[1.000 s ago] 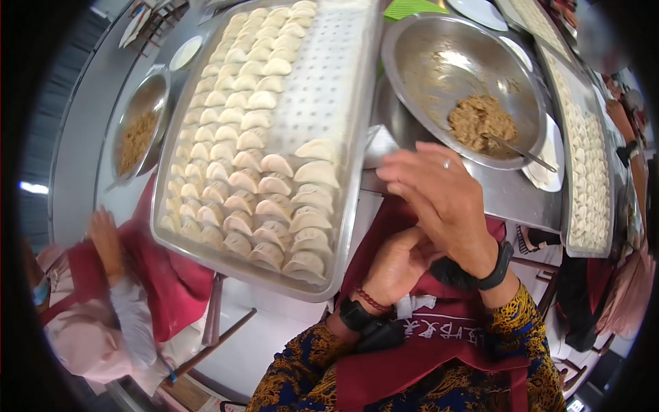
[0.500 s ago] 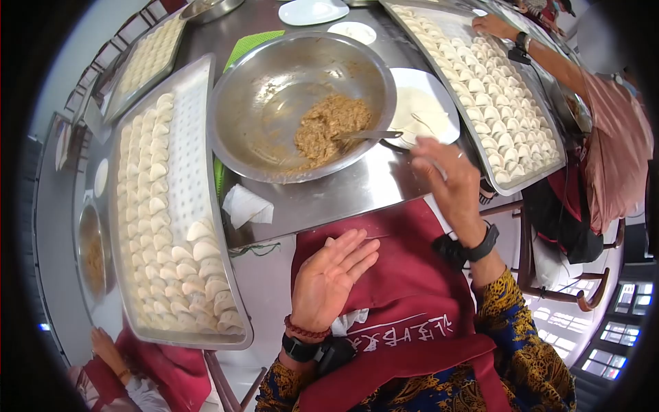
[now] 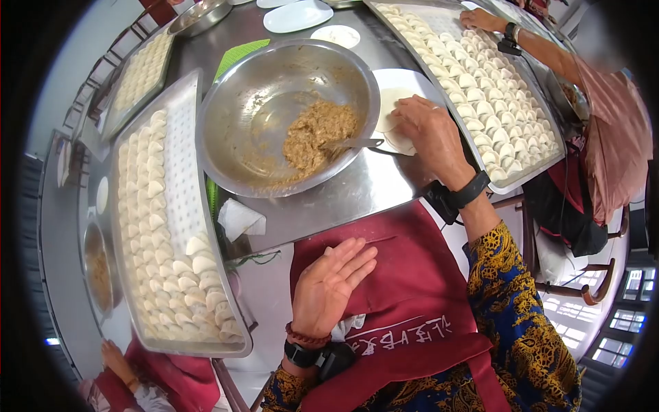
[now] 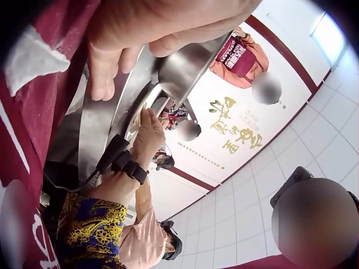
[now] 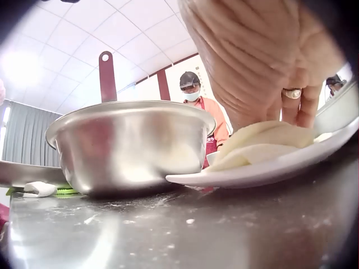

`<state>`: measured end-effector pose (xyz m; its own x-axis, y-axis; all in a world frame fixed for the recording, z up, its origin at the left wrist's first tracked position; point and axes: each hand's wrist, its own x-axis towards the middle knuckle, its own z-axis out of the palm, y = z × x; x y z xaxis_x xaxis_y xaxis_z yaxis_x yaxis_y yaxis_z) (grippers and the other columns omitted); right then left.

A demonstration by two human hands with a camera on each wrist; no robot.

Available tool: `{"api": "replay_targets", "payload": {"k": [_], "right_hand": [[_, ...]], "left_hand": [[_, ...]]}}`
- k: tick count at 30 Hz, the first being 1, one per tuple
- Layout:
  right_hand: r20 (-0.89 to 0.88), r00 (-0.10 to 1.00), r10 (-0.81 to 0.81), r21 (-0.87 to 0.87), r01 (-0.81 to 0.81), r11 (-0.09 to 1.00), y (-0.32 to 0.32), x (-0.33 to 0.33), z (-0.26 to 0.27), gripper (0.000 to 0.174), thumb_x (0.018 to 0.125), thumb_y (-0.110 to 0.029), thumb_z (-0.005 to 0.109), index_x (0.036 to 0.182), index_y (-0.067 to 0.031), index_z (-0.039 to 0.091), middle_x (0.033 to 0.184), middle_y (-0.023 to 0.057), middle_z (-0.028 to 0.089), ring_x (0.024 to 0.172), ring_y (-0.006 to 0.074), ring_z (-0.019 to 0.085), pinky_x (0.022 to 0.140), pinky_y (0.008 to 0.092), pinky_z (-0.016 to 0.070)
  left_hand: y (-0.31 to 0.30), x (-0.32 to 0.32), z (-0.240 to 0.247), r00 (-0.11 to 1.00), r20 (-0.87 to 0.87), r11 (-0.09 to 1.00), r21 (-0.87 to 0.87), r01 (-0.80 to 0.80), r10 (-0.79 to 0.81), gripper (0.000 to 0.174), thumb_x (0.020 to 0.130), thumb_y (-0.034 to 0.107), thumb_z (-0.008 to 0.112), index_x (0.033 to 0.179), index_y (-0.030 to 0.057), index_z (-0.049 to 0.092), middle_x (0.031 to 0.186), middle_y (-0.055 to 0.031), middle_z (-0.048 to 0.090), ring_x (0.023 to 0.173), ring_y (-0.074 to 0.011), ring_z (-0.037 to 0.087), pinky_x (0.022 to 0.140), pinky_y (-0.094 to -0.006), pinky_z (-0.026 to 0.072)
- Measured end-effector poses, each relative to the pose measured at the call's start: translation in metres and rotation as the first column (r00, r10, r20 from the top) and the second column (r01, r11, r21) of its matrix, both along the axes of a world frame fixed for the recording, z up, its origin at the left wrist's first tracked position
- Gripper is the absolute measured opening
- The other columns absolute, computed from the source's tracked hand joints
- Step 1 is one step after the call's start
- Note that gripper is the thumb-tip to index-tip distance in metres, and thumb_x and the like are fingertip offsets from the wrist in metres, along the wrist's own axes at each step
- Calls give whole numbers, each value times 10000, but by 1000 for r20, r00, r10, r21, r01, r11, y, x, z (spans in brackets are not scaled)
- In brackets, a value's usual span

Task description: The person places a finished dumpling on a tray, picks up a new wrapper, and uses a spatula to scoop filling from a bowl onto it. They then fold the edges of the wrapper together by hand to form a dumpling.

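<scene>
Over a white plate (image 5: 247, 176) my right hand (image 3: 434, 134) reaches down, fingertips at the round dough wrappers (image 3: 392, 110). In the right wrist view the right hand (image 5: 269, 61) touches the stacked wrappers (image 5: 269, 147); whether it pinches one is hidden. My left hand (image 3: 329, 285), palm up and empty with fingers extended, is in front of the apron; its fingers (image 4: 104, 73) fill the top of the left wrist view. A steel bowl (image 3: 240, 103) beside the plate contains brown filling (image 3: 322, 130) and a spoon (image 3: 360, 143).
Perforated trays of dumplings stand left (image 3: 180, 158) and right (image 3: 498, 103). A crumpled tissue (image 3: 240, 220) lies near the table edge. Another person's hand (image 3: 484, 20) is over the right tray. More bowls and plates stand farther back.
The view has swung right from the left tray. My hands have parted; the right one has moved to the wrappers on the plate, while the left has turned palm up.
</scene>
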<state>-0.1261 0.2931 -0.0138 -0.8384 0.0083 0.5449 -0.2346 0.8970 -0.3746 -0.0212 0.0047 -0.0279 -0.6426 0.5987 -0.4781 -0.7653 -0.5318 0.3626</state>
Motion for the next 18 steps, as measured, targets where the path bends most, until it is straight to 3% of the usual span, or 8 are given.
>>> {"api": "replay_targets", "payload": {"k": [2, 3, 5, 9, 12, 14, 15, 18], "right_hand": [[136, 990, -46, -2, 47, 999, 4, 3, 4, 195, 784, -43, 703, 978, -24, 709, 1118, 138, 705, 1100, 351, 641, 927, 408, 500], [137, 989, -47, -1, 48, 999, 8, -1, -1, 195, 784, -43, 703, 978, -24, 709, 1118, 138, 705, 1100, 351, 641, 927, 408, 500], [-221, 964, 150, 135, -123, 983, 16, -12, -16, 112, 791, -47, 659, 884, -91, 704, 896, 140, 703, 833, 350, 681, 735, 416, 535], [-195, 975, 110, 121, -88, 989, 11, -15, -11, 101, 839, -90, 647, 911, -77, 717, 908, 152, 712, 838, 346, 693, 724, 424, 533], [70, 997, 19, -157, -8, 988, 9, -27, -6, 120, 866, -133, 647, 919, -50, 714, 894, 165, 710, 830, 319, 703, 732, 390, 542], [258, 966, -2, -390, 106, 915, 9, -39, -1, 147, 941, -134, 633, 967, 2, 686, 905, 52, 711, 805, 141, 641, 738, 274, 501], [256, 967, 0, -392, 104, 914, 11, -43, 2, 147, 941, -134, 633, 967, 2, 686, 905, 52, 711, 805, 141, 641, 738, 274, 501], [313, 947, 80, -678, 163, 717, 14, -53, 10, 168, 968, -179, 630, 978, -24, 697, 878, 5, 687, 804, 71, 600, 727, 257, 490]], "left_hand": [[1, 0, -1, 1000, 8, 1000, -2, 0, 0, 541, 1059, 296, 425, 1390, -130, 387, 1491, -288, 375, 1398, -435, 362, 1192, -535, 288], [2, 0, -1, 1000, 8, 1000, -3, 2, -2, 537, 1060, 297, 426, 1385, -130, 395, 1486, -287, 383, 1395, -434, 366, 1192, -535, 289], [2, -1, -1, 1000, 8, 1000, -5, 3, -3, 534, 1060, 297, 426, 1380, -129, 403, 1482, -287, 390, 1393, -434, 370, 1191, -535, 291], [4, -1, -2, 1000, 11, 1000, 1, 8, -8, 523, 1058, 296, 433, 1369, -125, 420, 1475, -286, 402, 1391, -437, 372, 1190, -537, 293], [5, -1, -1, 1000, 3, 1000, 0, 8, -8, 518, 1056, 292, 437, 1365, -123, 424, 1474, -285, 403, 1393, -438, 370, 1189, -538, 294], [5, -1, 0, 1000, 2, 1000, -7, 5, -5, 515, 1055, 290, 439, 1363, -123, 427, 1472, -285, 405, 1393, -439, 370, 1188, -538, 294], [5, -1, 0, 1000, 5, 1000, -6, 2, -2, 514, 1054, 288, 440, 1363, -123, 427, 1471, -286, 408, 1393, -439, 370, 1189, -538, 294], [5, -1, 2, 1000, 6, 1000, -7, -4, 4, 513, 1053, 284, 443, 1362, -124, 428, 1467, -288, 412, 1392, -440, 372, 1189, -536, 294]]}}
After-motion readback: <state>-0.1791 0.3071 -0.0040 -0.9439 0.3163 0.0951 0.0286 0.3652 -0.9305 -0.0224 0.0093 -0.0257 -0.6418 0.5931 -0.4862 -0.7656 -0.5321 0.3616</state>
